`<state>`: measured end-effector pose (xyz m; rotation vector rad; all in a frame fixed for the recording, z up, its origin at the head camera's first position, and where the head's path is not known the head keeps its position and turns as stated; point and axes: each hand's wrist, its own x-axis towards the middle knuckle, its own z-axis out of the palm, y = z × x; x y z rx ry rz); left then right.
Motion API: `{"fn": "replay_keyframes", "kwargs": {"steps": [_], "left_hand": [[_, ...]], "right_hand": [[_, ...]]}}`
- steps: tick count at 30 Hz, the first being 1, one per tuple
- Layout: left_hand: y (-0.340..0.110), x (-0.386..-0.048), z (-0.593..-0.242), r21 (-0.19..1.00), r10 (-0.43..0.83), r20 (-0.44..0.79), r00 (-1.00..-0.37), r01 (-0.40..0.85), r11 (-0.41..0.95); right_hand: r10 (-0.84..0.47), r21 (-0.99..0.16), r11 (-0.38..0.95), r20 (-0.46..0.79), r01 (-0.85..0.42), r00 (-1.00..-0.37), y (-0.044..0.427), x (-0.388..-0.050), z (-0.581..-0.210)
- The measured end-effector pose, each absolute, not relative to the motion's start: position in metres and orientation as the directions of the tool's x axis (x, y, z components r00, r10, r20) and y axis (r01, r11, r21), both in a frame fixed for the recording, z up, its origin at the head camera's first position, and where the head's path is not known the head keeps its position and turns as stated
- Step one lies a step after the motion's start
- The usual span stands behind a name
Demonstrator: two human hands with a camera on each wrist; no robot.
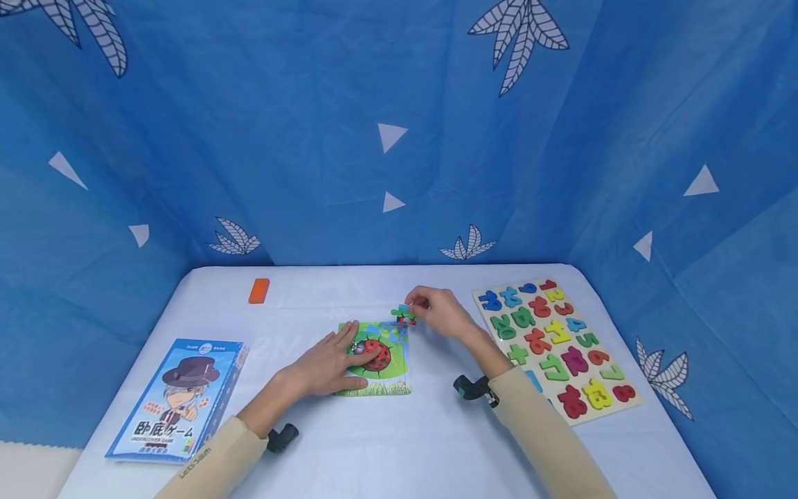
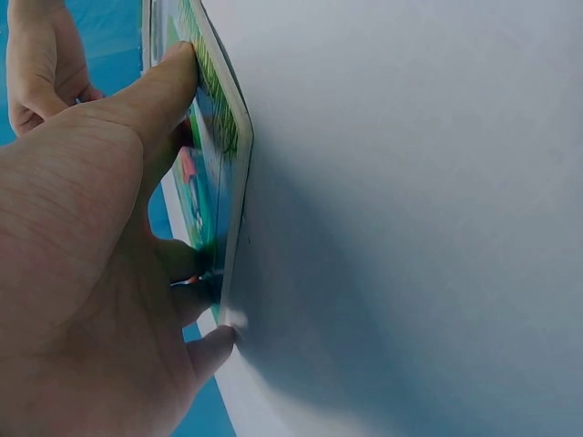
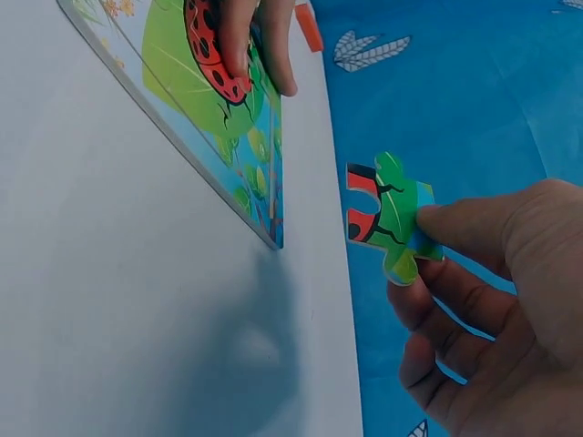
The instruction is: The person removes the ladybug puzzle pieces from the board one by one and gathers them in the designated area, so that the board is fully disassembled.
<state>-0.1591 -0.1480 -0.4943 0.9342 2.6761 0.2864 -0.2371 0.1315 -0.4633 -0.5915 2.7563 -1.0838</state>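
A square ladybug jigsaw puzzle (image 1: 399, 374) lies on the white table, with a red spotted ladybug on a green leaf and grass along its near edge. My left hand (image 1: 327, 364) rests across its left side with the fingers spread, the thumb near the grassy edge in the left wrist view. Above the far right corner, my right hand (image 1: 439, 312) pinches a jigsaw piece (image 3: 396, 218) between thumb and fingers. That piece is green, blue and red with black lines, and it is held apart from the board in the right wrist view.
On the right lies a number puzzle board (image 1: 623, 409) with colourful numerals. A blue game box (image 1: 187, 402) stands at the left, and a small orange block (image 1: 258, 291) sits near the back. Blue patterned cloth (image 1: 324, 138) surrounds the table (image 1: 399, 450).
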Motion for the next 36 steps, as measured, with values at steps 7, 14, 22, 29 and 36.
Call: {"fn": "replay_keyframes", "kwargs": {"steps": [7, 14, 22, 29, 36], "left_hand": [[-0.149, -0.160, -0.495, 0.277, 0.631, -0.204, -0.748, 0.574, 0.770], [-0.148, -0.159, -0.495, 0.271, 0.631, -0.199, -0.750, 0.576, 0.771], [-0.149, -0.158, -0.493, 0.277, 0.638, -0.186, -0.747, 0.583, 0.764], [-0.150, -0.158, -0.493, 0.279, 0.642, -0.180, -0.745, 0.587, 0.760], [-0.151, -0.159, -0.494, 0.281, 0.644, -0.177, -0.744, 0.589, 0.758]], "right_hand": [[-0.402, -0.661, 0.694, -0.028, -0.285, -0.915, 0.139, -0.243, -0.461], [-0.415, -0.641, 0.718, -0.080, -0.272, -0.906, 0.153, -0.248, -0.463], [-0.441, -0.610, 0.745, -0.147, -0.270, -0.885, 0.168, -0.251, -0.468], [-0.443, -0.578, 0.777, -0.220, -0.249, -0.869, 0.176, -0.253, -0.468], [-0.449, -0.546, 0.799, -0.263, -0.252, -0.854, 0.182, -0.256, -0.474]]}}
